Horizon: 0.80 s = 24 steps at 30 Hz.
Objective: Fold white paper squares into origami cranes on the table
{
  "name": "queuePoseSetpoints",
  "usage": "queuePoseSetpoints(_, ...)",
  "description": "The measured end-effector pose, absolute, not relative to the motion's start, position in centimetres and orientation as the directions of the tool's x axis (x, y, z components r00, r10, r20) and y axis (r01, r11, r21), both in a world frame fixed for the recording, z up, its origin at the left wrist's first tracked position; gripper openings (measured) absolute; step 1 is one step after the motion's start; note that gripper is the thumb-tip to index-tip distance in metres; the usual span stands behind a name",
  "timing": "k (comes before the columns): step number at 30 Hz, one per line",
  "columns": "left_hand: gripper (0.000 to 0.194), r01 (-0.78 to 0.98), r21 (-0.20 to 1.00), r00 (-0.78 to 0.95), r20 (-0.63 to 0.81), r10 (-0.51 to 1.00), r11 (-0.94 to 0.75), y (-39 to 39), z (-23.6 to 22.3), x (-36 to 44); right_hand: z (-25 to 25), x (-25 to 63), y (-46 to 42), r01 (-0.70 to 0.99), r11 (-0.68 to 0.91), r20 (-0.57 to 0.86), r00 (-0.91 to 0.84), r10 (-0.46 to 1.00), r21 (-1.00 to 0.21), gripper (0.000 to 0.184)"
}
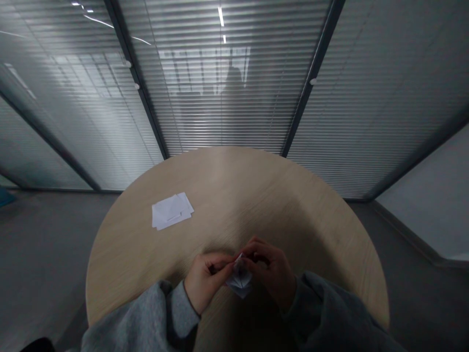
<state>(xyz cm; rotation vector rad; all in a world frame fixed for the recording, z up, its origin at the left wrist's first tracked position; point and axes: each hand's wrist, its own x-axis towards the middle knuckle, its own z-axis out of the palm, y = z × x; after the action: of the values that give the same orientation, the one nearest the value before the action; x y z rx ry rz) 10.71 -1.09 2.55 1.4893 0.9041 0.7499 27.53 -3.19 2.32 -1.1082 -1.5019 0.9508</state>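
The left hand (207, 282) and the right hand (269, 269) were both closed in a pinch, gripping one folded piece of white paper (240, 282) from either side. The fingers of both hands met around its upper end, hiding part of the folds. The paper was a small, pointed, many-faceted shape with several creased layers, widening below the fingers and narrowing to a blunt tip toward the person. It was held over the near part of the table, between the two hands. Whether it touched the surface could not be told in the shadow beneath it.

The round, pale wood-grain tabletop (234, 181) carried one other item: a small stack of loose white paper sheets (171, 210), lying well apart from the hands, toward the far left. Their edges were slightly offset, showing more than one sheet, though the exact count could not be told. Two grey sleeves (146, 313) covered the forearms, the one on the right arm falling darker in shadow. Beyond the table stood a glass partition with closed horizontal blinds (220, 98), divided by two dark frame posts. One dim silhouette of a person (233, 93) showed through the blinds, and grey flooring (44, 254) surrounded the table.
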Motion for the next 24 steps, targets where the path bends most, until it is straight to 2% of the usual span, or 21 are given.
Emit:
queuePoseSetpoints(12, 0.040, 0.147, 0.979, 0.499, 0.050, 0.865, -0.142, -0.91, 2.31, 10.47, 2.23, 27.45, -3.19, 0.200, 0.253, 0.247, -0.056, 0.967, -0.946, 0.020)
queuePoseSetpoints(18, 0.036, 0.175, 0.972, 0.505, 0.050, 0.862, -0.158, -0.98, 2.23, 10.53, 2.32, 27.32, -3.27, 0.189, 0.233, 0.225, -0.063, 0.972, -0.954, 0.022)
queuePoseSetpoints(24, 0.032, 0.169, 0.971, 0.514, 0.059, 0.856, -0.168, -1.10, 2.51, 10.61, 2.77, 27.19, -3.40, 0.250, 0.269, 0.262, -0.061, 0.963, -0.930, 0.021)
